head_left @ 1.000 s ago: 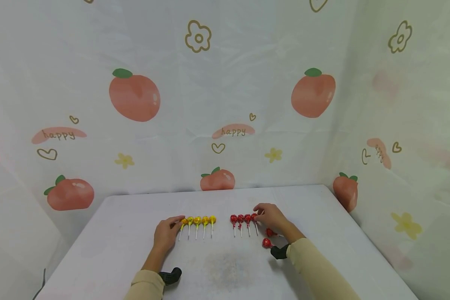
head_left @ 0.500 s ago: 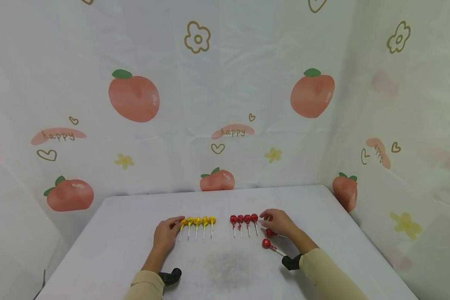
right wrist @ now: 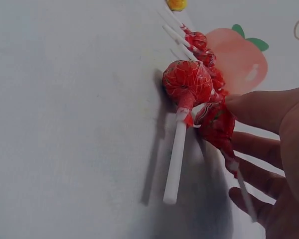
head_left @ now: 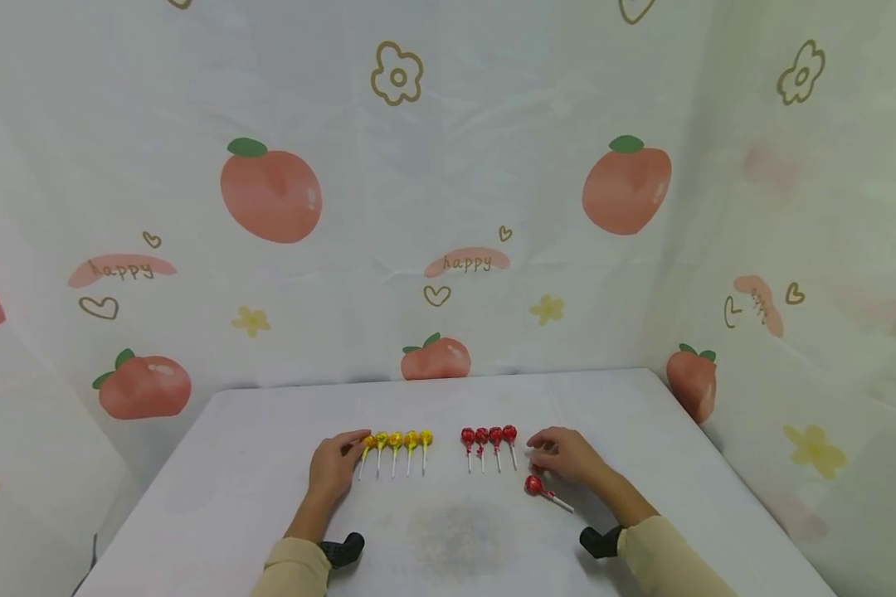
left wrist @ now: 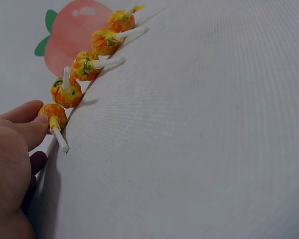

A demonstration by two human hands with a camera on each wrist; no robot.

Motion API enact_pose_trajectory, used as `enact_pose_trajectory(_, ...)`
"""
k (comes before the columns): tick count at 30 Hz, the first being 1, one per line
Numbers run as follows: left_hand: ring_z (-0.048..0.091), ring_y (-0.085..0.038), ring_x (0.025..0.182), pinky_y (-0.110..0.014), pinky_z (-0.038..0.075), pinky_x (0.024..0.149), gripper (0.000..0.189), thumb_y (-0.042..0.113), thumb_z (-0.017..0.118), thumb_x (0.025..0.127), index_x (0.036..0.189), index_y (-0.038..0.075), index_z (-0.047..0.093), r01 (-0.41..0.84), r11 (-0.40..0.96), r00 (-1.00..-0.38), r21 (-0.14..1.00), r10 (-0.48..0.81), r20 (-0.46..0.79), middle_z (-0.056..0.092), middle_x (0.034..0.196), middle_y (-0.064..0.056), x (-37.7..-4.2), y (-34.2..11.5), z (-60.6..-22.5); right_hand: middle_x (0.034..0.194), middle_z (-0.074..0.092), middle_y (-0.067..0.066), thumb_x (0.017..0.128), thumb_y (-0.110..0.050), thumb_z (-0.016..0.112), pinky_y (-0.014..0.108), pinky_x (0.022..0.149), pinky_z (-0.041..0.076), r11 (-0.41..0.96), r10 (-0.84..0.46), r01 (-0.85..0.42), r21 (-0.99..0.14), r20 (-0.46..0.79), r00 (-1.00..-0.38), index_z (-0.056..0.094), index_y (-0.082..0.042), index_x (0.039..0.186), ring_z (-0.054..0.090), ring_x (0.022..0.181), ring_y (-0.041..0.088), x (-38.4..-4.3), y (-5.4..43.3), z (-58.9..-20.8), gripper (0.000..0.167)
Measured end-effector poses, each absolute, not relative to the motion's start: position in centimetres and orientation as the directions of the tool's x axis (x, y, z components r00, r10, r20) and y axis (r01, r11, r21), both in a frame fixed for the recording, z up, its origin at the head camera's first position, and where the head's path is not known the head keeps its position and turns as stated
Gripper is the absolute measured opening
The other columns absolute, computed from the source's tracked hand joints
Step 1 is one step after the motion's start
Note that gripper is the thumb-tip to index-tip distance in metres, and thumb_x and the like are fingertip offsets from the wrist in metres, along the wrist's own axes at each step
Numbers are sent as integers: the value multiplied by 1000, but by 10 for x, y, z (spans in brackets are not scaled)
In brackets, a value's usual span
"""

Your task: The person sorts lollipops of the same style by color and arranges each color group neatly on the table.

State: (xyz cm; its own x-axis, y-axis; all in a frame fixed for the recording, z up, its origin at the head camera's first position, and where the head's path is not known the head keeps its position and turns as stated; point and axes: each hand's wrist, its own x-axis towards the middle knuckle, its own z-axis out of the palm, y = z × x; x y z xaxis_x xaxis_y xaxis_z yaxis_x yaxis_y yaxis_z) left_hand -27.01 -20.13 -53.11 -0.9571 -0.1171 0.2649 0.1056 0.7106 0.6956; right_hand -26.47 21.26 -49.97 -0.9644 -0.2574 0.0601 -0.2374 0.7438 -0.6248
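Observation:
My left hand [head_left: 333,464] pinches the head of the leftmost yellow lollipop [left wrist: 53,116] between thumb and index finger. That lollipop ends a row of several yellow ones, sticks toward me. To the right, my right hand [head_left: 571,456] reaches over a red lollipop [right wrist: 217,124] that it mostly hides in the head view. The thumb tip overlaps that candy's head in the right wrist view, with the other fingers spread behind it. A second loose red lollipop [head_left: 533,485] lies just nearer to me, its stick slanting right.
Left of the right hand, several red lollipops [head_left: 496,434] stand in a row, heads away from me. All lie on a white table [head_left: 388,547] with a greyish smudge at its front middle. A white curtain [head_left: 358,191] printed with fruit hangs behind.
My right hand has left the rightmost lollipop of the red row and moved right and toward me, over a loose red lollipop. My left hand has stayed at the yellow row.

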Motion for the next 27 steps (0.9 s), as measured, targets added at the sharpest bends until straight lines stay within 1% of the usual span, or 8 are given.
enact_pose_trajectory(3,57,-24,94,-45,46,82,25,10,65,93,117,11,72,105,710,-959,697,-113,260,69,108,-7,-271,-202,-531,99,65,-4,83,-16,77,41,82,51,740,-303,-276,-614,62,-951,72,-15,103,57,90,17,-261,217,-500,20)
enact_pose_trajectory(5,57,-25,95,-45,46,83,25,9,64,94,117,11,72,106,710,-959,696,-111,259,69,109,-7,-271,-202,-531,99,65,-4,83,-13,77,43,83,50,736,-338,-306,-604,63,-939,72,-13,104,57,90,18,-259,219,-499,22)
enact_pose_trajectory(9,58,-27,98,-48,45,86,25,9,64,94,118,11,71,110,710,-959,696,-109,263,69,110,-9,-271,-202,-531,95,64,-6,83,-8,76,41,81,49,743,-393,-356,-567,62,-918,73,-12,106,54,87,16,-256,219,-497,24)
enact_pose_trajectory(13,57,-25,94,-46,46,83,25,10,64,94,118,11,72,105,711,-959,695,-114,261,69,107,-7,-271,-202,-532,92,63,-8,84,-7,74,38,78,50,756,-423,-384,-530,52,-905,72,-11,107,54,85,15,-255,217,-494,23)
enact_pose_trajectory(16,56,-23,91,-44,46,80,25,10,65,93,118,11,72,100,714,-958,693,-118,260,69,106,-6,-271,-201,-531,91,62,-8,85,-7,73,35,77,50,758,-425,-378,-532,37,-904,71,-13,106,54,84,14,-257,216,-492,22)
enact_pose_trajectory(20,56,-25,93,-45,46,82,25,11,65,93,118,12,72,95,713,-959,694,-121,255,68,107,-7,-271,-201,-531,89,60,-8,85,-8,73,33,75,52,755,-411,-351,-554,17,-912,70,-13,106,54,82,14,-260,213,-488,22)
enact_pose_trajectory(27,57,-26,95,-46,46,84,25,11,65,93,118,12,72,95,719,-958,688,-122,259,68,106,-7,-270,-201,-531,91,62,-7,86,-7,71,35,78,54,750,-401,-337,-569,15,-916,70,-13,106,56,82,14,-269,209,-481,21)
